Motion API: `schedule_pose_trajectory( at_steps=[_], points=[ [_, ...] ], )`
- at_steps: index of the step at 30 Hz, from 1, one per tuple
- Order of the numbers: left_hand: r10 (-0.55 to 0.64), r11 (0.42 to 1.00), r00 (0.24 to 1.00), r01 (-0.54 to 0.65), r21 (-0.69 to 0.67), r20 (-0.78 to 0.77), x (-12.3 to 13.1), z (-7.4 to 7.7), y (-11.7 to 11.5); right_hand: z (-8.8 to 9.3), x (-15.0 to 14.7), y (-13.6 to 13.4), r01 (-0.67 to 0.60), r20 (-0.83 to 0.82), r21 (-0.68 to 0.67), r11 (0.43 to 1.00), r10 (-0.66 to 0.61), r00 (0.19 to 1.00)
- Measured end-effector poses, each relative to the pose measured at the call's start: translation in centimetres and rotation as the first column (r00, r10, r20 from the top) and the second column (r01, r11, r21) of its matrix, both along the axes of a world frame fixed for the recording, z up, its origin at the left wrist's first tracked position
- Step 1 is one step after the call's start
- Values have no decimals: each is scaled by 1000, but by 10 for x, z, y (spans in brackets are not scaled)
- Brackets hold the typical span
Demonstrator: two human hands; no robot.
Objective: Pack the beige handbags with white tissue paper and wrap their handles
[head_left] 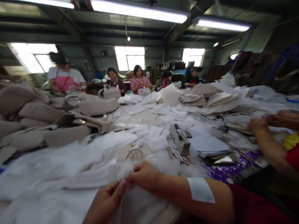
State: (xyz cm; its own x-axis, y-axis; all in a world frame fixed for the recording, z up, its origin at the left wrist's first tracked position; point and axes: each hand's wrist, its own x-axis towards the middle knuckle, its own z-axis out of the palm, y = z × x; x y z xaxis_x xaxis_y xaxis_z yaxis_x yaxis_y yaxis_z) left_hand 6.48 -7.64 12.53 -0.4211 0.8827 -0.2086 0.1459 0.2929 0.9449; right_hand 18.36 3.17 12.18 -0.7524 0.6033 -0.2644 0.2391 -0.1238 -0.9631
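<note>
Both my hands meet low in the middle of the view, pinching thin white translucent wrapping sheet (123,170). My left hand (108,199) comes up from the bottom edge, thumb and fingers closed on the sheet. Beside it my right hand (144,175) is closed on the same sheet, fingertips almost touching the left ones. A white patch (201,189) is on my right forearm. Just beyond my hands, a curved strap or ring with a gold-coloured fitting (133,145) lies on a beige piece, partly covered by the sheet.
Beige bags or covers (67,136) are heaped on the left. A tape dispenser (179,138) stands beyond my right hand, near a stack of white sheets (207,143). At right, a co-worker's hands (259,126) are close by. Several people sit across the table.
</note>
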Motion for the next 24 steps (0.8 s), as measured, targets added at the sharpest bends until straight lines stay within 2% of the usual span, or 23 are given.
schedule_pose_trajectory(
  at_steps=[1, 2, 3, 4, 5, 6, 7, 8, 9, 11, 12, 13, 14, 15, 16, 18, 22, 24],
  points=[
    [16, 999, 990, -11, -37, 138, -1, 0, 2, 1, 2, -2, -23, 10, 159, 987, 21, 1000],
    [39, 998, 961, -21, -66, 273, -2, 0, 5, 0, 4, -4, -31, 33, 348, 937, 21, 999],
    [85, 995, 922, -56, -85, 378, -3, -1, 9, -1, 5, -6, -41, 70, 513, 858, 6, 998],
    [134, 990, 882, -98, -103, 451, -4, -3, 12, -3, 7, -7, -67, 93, 621, 781, 11, 996],
    [150, 989, 854, -122, -89, 499, -4, -6, 15, -6, 9, -8, -85, 105, 690, 718, 17, 994],
    [154, 988, 841, -129, -85, 519, -3, -9, 17, -7, 10, -9, -102, 111, 721, 685, 31, 993],
    [164, 986, 837, -148, -73, 523, -2, -12, 17, -8, 13, -9, -120, 109, 717, 686, 60, 992],
    [168, 985, 841, -160, -60, 513, -1, -14, 17, -8, 15, -9, -144, 108, 678, 721, 96, 990],
    [179, 983, 851, -175, -54, 494, 1, -16, 15, -7, 16, -7, -174, 113, 590, 788, 133, 985],
    [198, 979, 881, -199, -43, 430, 5, -19, 12, -4, 17, -3, -194, 113, 246, 950, 171, 979],
    [195, 980, 905, -198, -32, 378, 7, -20, 10, -2, 16, 0, -156, 110, 17, 988, 153, 982],
    [185, 982, 933, -190, -14, 309, 10, -21, 8, -1, 14, 3, -87, 116, -201, 976, 112, 987],
    [171, 984, 960, -177, 6, 221, 12, -22, 8, -1, 11, 5, -5, 128, -369, 930, 56, 990],
    [156, 987, 981, -160, 23, 119, 14, -22, 7, -2, 8, 7, 65, 139, -474, 878, 1, 990],
    [142, 989, 990, -143, 30, 7, 16, -22, 6, -3, 4, 7, 113, 142, -528, 842, -43, 989],
    [96, 995, 971, -93, 24, -220, 18, -20, 4, -8, -1, 6, 149, 127, -558, 817, -93, 987],
    [-62, 995, 818, 98, 33, -572, 14, -14, -11, -14, -4, 1, 165, 92, -537, 827, -137, 986],
    [-11, 996, 752, 69, 62, -659, 7, -12, -22, -14, -2, 1, 170, 94, -495, 852, -143, 985]
  ],
)
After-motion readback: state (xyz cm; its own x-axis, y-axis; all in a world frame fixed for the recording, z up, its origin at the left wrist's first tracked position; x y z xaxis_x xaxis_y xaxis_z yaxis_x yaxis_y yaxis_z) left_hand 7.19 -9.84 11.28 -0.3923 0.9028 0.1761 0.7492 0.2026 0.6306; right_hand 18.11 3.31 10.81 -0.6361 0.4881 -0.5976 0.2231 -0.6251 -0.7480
